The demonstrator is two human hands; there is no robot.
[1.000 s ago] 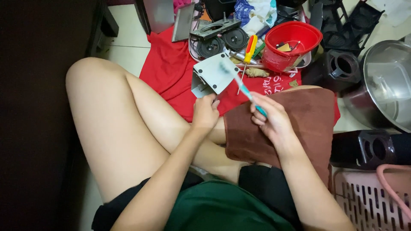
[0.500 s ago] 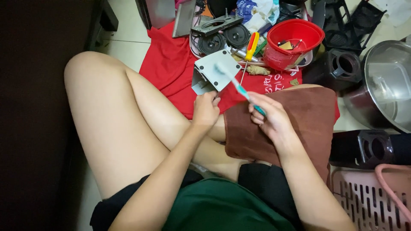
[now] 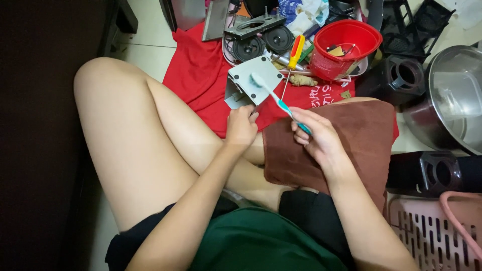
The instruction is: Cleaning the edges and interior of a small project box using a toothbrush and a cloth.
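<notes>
- Since the earlier frame, we have shifted the toothbrush (image 3: 281, 103) head higher across the grey metal panel (image 3: 253, 79); the panel is tilted much as it was.
- Our left hand (image 3: 241, 126) is clamped on the panel's lower edge, fingers curled around it, and props it over the red cloth (image 3: 196, 70).
- At centre, the bristles touch the panel face, near its upper left portion. We cannot tell from this view how much grime is left on it.
- Our right hand (image 3: 316, 138) is closed around the teal handle, above the brown towel (image 3: 361, 135) draped over our leg.
- Behind the panel lie two speaker drivers (image 3: 263, 44), a red-and-yellow screwdriver (image 3: 293, 55) and a red plastic bowl (image 3: 344, 47) of small parts.
- At far right stand a steel pot (image 3: 452, 98) and a pink basket (image 3: 437, 236).
- We judge the brushing to be mid-course: one panel is under the brush, and the other parts lie well apart from it.
</notes>
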